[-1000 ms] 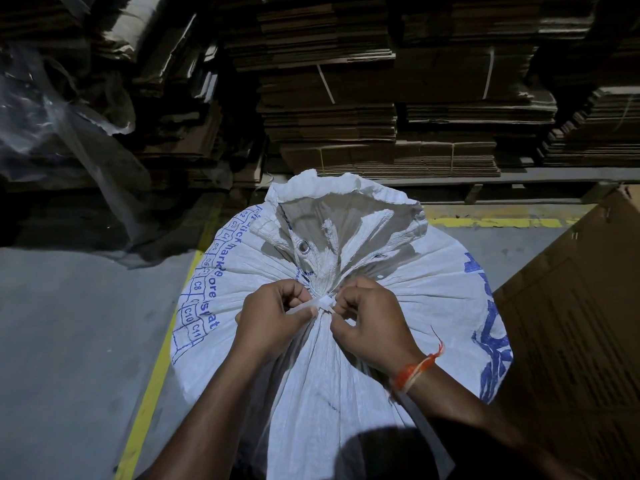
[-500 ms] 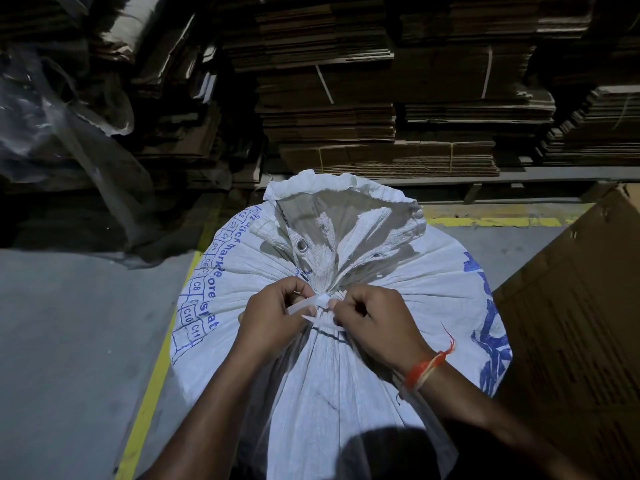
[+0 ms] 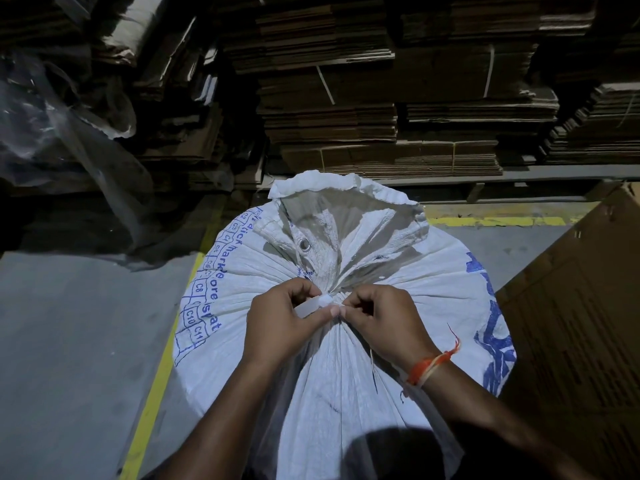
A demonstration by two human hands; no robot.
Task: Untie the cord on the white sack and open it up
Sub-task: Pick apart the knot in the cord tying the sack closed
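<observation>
A large white woven sack [image 3: 346,382] with blue print stands on the floor in front of me, its neck gathered tight and its mouth flaring open behind the knot. A flat white cord [image 3: 317,304] binds the neck. My left hand [image 3: 277,323] pinches one end of the cord at the left of the knot. On the knot's right side, my right hand [image 3: 384,320], with an orange thread on its wrist, pinches the cord at the knot. Both hands touch at the knot. A metal eyelet [image 3: 304,244] shows on the sack's neck.
Stacks of flattened cardboard [image 3: 381,98] fill the shelves behind the sack. A brown carton [image 3: 581,306] stands close at the right. Clear plastic sheeting [image 3: 69,133] hangs at the left. Grey floor [image 3: 69,341] with a yellow line [image 3: 152,403] lies to the left.
My right hand has moved back up to the knot and closed against my left hand. The loose cord end seen below the knot half a second ago is no longer visible.
</observation>
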